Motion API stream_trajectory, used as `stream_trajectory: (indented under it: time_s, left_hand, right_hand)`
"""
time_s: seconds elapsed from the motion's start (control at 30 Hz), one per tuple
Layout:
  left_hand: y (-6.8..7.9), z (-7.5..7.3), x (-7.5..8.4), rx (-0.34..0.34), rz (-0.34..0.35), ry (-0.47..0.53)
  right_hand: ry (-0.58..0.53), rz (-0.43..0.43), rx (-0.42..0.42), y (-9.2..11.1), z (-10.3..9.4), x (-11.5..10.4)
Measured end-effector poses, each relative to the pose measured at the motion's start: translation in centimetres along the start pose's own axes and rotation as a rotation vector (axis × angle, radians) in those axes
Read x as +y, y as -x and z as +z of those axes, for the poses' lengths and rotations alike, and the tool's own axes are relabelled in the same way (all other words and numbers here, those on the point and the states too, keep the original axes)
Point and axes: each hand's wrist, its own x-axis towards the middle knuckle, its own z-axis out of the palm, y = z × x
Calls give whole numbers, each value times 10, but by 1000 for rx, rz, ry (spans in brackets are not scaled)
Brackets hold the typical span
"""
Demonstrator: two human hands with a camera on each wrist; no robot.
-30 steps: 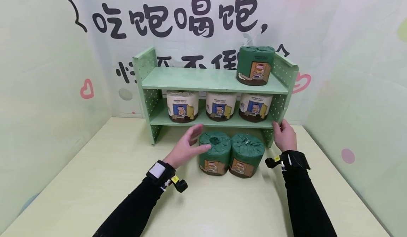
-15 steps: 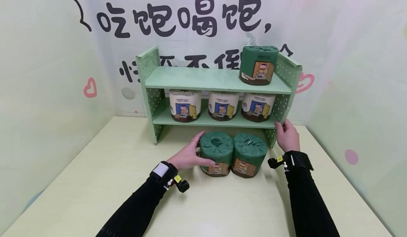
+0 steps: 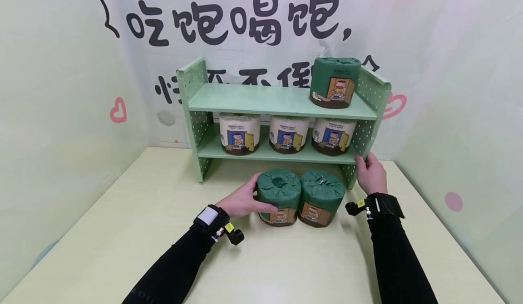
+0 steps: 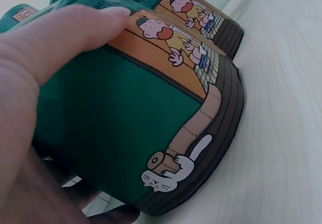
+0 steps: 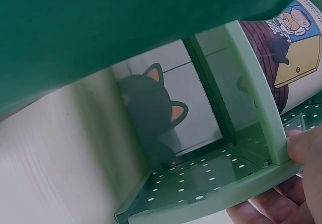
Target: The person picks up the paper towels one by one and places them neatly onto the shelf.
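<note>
My left hand (image 3: pixel 245 198) grips the left one of two green-wrapped toilet paper rolls (image 3: pixel 279 189) on the table. Its thumb (image 4: pixel 75 30) lies across the wrapper's front, and the fingers reach round the far side. Close beside it stands the second green roll (image 3: pixel 321 193), tilted a little. My right hand (image 3: pixel 372 176) holds the right side panel of a light green two-tier shelf (image 3: pixel 249 99). In the right wrist view the thumb (image 5: pixel 301 146) is on the panel's front edge, with fingers on its outer face.
Three white-wrapped toilet paper rolls (image 3: pixel 288 136) line the lower tier. Another green roll (image 3: pixel 336 84) stands at the right end of the upper tier. Printed cloth walls (image 3: pixel 61 90) enclose the pale table (image 3: pixel 135 213) at the back and sides.
My left hand has moved right and closed round the left green roll, which it stood just short of a second ago. The right hand has kept its hold on the shelf.
</note>
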Motion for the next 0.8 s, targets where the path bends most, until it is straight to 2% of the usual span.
stream_trajectory:
  time_s: [0.17, 0.47, 0.8]
  left_hand:
    - [0, 0, 1, 44, -13, -38]
    - [2, 1, 3, 97, -39, -39]
    - [1, -2, 0, 101, -33, -10]
  right_hand:
    - [3, -4, 6, -1, 0, -1]
    - [-2, 5, -3, -1, 0, 0]
    - [-6, 2, -6, -1, 0, 1]
